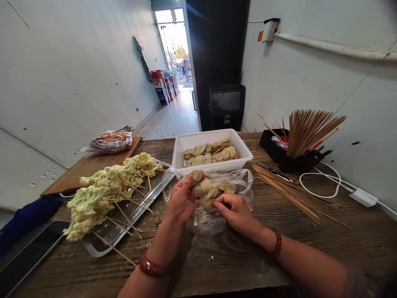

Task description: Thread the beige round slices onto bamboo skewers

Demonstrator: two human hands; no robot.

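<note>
Above a clear plastic bag (245, 182), my left hand (181, 200) is closed on thin, round, beige-green slices (196, 175). My right hand (237, 213) pinches the edge of a similar slice (208, 195) in the cluster between both hands. More slices show at the bag's mouth, partly hidden by my fingers. Just behind stands a white plastic tub (214, 167), holding rows of the same slices threaded on skewers (198, 159). Loose bamboo skewers (288, 192) lie on the table to the right of my right hand.
Skewered cauliflower (108, 186) lies on a metal tray (149, 200) at left. A bagged reddish food (108, 142) rests on a wooden board (89, 167). A phone (31, 252) sits front left. At right are a black holder with upright skewers (307, 132) and a white cable (338, 182).
</note>
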